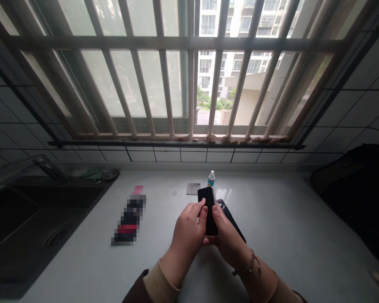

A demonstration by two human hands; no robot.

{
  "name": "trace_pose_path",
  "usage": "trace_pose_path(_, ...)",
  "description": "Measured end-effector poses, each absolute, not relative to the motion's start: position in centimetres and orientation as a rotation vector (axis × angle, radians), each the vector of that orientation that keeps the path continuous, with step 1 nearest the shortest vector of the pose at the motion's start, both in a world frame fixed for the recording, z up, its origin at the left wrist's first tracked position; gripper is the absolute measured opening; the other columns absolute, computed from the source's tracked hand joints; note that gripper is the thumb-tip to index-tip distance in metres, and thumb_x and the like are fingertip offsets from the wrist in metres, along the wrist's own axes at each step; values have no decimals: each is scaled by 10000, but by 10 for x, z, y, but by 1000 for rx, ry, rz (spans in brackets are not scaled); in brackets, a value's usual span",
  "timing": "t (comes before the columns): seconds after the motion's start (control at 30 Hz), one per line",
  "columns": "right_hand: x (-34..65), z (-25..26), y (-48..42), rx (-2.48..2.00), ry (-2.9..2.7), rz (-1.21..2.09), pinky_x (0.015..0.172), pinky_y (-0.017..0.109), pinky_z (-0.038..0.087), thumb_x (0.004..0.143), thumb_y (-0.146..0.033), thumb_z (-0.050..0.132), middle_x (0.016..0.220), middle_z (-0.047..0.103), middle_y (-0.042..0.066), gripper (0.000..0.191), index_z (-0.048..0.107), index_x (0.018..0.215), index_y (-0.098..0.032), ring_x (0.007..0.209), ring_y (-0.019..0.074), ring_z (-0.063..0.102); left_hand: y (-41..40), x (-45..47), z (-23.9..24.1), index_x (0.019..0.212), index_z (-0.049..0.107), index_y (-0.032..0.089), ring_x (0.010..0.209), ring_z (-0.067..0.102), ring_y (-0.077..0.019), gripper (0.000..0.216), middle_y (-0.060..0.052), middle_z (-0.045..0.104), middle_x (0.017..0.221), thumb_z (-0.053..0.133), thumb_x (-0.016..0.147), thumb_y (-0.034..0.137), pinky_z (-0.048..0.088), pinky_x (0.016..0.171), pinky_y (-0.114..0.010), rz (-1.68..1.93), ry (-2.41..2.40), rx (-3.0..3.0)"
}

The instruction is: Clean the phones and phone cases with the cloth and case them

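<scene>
A black smartphone is held above the counter, dark screen facing up. My right hand grips its right side, thumb along the edge and fingers partly hidden underneath. From the left, my left hand closes on the phone, its thumb and index fingertip resting over the screen's left part; its other fingers are hidden. Beneath and to the right lies a dark, phone-shaped flat object, partly covered by my right hand. Just beyond the phone stands a small white-capped bottle with a blue label. Beside it is a grey square cloth.
On the white counter lie a blurred-out dark and red item and a pink piece. A dark sink with a faucet is at left. At right sits a black bag-like object. A barred window rises behind.
</scene>
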State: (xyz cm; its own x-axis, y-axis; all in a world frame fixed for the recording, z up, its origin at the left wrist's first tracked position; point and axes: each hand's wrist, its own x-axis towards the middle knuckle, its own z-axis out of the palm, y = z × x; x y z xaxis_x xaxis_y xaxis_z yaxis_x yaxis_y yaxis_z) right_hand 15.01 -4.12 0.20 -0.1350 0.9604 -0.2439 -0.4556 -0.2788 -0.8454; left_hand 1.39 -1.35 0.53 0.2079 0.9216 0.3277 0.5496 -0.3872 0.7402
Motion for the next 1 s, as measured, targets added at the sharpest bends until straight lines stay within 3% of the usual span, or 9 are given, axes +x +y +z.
trace_pose_path(0.1,153,1,-39,-865,-647,1716,457,207,550,994,-684,604,1188,727,125,649,557,1487,-265,774,176,710,-13,9,11,1210,706,224,992,734,-262,393,-110,764,1103,459,1080,501,585,907,-403,1129,1387,1911)
trace_pose_path(0.2,155,3,-43,-713,-633,1875,407,157,454,1014,-722,523,1249,726,158,655,622,1435,-232,824,193,738,-9,4,15,1217,642,221,791,726,-213,487,-88,748,1020,507,1025,647,572,624,-291,1267,1384,1464)
trace_pose_path(0.3,154,5,-48,-604,-665,2087,398,146,411,1021,-750,465,1291,715,181,683,657,1396,-212,852,209,756,-3,1,17,1278,653,188,537,613,-148,727,-73,735,877,431,968,807,376,386,-206,1218,1175,1028)
trace_pose_path(0.37,153,5,-51,-569,-666,2165,399,145,419,1034,-740,442,1299,710,189,683,673,1370,-192,850,208,764,-1,0,18,1267,683,148,391,463,-89,834,-79,734,819,388,943,858,245,328,-196,1135,1040,867)
trace_pose_path(0.5,152,3,-50,-565,-654,2185,414,154,481,1042,-754,385,1320,703,209,736,666,1389,-169,880,222,787,-1,-1,19,1148,735,121,363,424,-79,814,-78,722,751,457,922,852,239,326,-210,1133,1045,828)
trace_pose_path(0.7,153,2,-47,-607,-635,2167,435,180,545,1036,-766,372,1283,730,232,768,626,1442,-165,943,280,809,4,-6,21,1009,758,162,602,651,-211,649,-56,684,666,603,899,783,476,511,-278,1217,1219,984)
trace_pose_path(0.8,153,3,-47,-652,-620,2166,466,188,566,1030,-782,359,1237,751,236,789,643,1416,-155,956,292,813,6,-7,20,938,746,174,662,672,-236,611,-57,681,664,629,891,771,512,582,-299,1245,1216,1030)
trace_pose_path(1.0,152,6,-47,-845,-725,1994,506,212,587,1001,-800,435,1093,791,214,780,675,1333,-137,895,276,821,11,-6,6,1005,736,166,721,696,-237,569,-62,712,737,638,917,720,550,656,-314,1369,1219,929)
